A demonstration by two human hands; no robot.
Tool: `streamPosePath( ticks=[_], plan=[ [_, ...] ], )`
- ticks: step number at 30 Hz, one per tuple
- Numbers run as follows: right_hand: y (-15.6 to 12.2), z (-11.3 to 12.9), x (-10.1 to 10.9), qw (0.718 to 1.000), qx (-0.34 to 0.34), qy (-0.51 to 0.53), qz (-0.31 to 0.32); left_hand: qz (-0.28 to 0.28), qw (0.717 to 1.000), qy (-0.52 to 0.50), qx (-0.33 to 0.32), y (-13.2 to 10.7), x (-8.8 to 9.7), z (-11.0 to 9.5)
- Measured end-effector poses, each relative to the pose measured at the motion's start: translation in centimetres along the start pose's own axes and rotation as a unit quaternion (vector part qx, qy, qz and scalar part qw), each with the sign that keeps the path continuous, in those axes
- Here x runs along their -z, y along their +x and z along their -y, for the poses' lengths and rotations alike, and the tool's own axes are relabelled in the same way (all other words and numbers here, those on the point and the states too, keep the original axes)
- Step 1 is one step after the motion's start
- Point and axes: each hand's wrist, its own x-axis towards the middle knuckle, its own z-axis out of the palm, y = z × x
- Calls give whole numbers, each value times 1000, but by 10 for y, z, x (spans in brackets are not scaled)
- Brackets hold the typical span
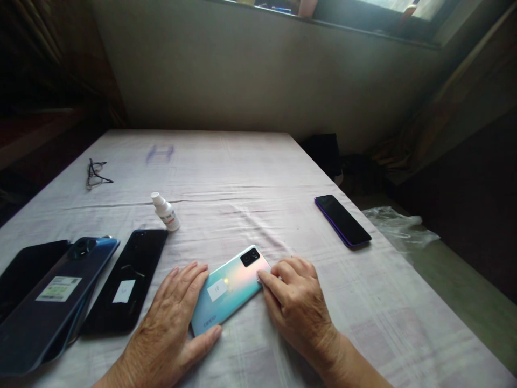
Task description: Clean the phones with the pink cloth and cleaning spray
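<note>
A light blue, shimmering smartphone (238,291) lies back up on the table, with a dark camera block at its far right corner and a white label on its back. My left hand (173,318) grips its left end, fingers along the far edge and thumb on the near edge. With fingers pinched together, my right hand (297,302) rests at the phone's right end. A small whitish scrap (259,277) shows at its fingertips against the phone's back; most of it is hidden by the fingers.
Left of my hands lie a black phone (129,269) and several overlapping phones, a dark blue one (56,318) on top. A white bottle (166,213) stands beyond them. Eyeglasses (96,173) sit far left. A purple-edged phone (342,220) lies near the right table edge.
</note>
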Motion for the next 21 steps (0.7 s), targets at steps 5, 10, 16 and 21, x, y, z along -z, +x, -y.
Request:
streamPosePath(
  ticks=[5,10,16,21],
  plan=[
    [0,13,-5,999,23,30,18,6,1000,-7,0,-1,1,1],
    [1,2,1,1000,9,13,14,16,1000,-9,-8,-1,6,-1],
    [2,-10,5,999,-24,-29,-8,30,999,-14,-35,3,11,-5],
    [0,-5,3,999,-29,-23,-4,29,999,-7,-37,4,11,-6]
  ],
)
